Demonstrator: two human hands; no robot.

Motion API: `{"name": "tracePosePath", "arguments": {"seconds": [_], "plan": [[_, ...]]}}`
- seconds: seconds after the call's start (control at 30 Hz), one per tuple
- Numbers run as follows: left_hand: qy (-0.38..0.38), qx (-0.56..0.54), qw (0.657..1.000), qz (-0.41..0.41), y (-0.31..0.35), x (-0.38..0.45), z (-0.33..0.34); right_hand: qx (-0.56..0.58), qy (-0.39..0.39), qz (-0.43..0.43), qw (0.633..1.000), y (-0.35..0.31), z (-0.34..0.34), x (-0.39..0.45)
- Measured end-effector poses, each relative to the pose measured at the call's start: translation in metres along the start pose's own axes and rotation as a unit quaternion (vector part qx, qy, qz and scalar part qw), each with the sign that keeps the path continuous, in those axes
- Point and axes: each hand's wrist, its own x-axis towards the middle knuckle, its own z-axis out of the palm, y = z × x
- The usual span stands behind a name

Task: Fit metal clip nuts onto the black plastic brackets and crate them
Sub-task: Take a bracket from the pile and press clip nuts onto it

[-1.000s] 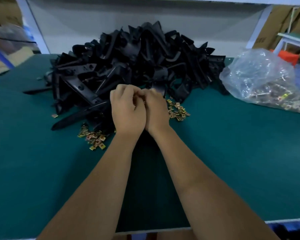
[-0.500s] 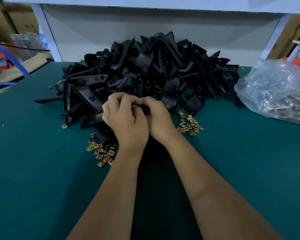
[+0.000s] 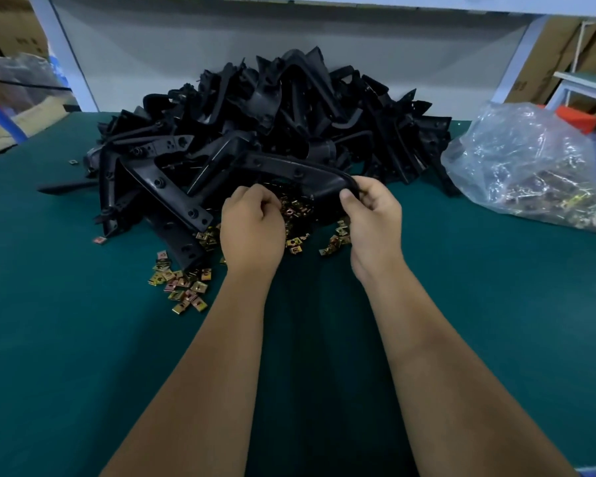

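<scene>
Brackets (image 3: 272, 132) mostly lay unfitted, no crate seen; your right hand (image 3: 372, 215) gripped one bracket (image 3: 296, 172), left hand (image 3: 252, 225) fingers curled over loose clip nuts (image 3: 183, 287), contents unclear.

black brackets (image 3: 255, 139), brassy clip nuts (image 3: 183, 287), green table (image 3: 66, 339)

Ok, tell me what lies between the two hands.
In the head view, loose clip nuts on the green table fill the gap between the left hand and right hand.

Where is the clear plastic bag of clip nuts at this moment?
In the head view, the plastic bag lies on the green table at the far right, just right of the pile of black brackets, beyond the right hand.
</scene>
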Motion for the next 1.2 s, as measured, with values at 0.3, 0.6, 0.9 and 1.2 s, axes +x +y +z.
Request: {"name": "tracePosePath", "arguments": {"seconds": [0.3, 0.6, 0.9, 1.2], "plan": [[-0.034, -0.104, 0.992, -0.059, 0.005, 0.000, -0.002, 0.030, 0.091, -0.070, 0.993, -0.007, 0.001, 0.000], [-0.200, -0.431, 0.866, -0.156, 0.022, -0.001, 0.004, -0.216, 0.003, -0.367, 0.905, -0.006, 0.016, -0.015], [-0.061, -0.534, 0.800, -0.267, 0.012, 0.012, -0.008, -0.400, -0.076, -0.252, 0.878, 0.001, 0.014, -0.014], [-0.080, -0.554, 0.780, -0.278, 0.008, 0.014, -0.011, -0.566, -0.171, -0.173, 0.788, 0.016, 0.014, -0.009]]}}
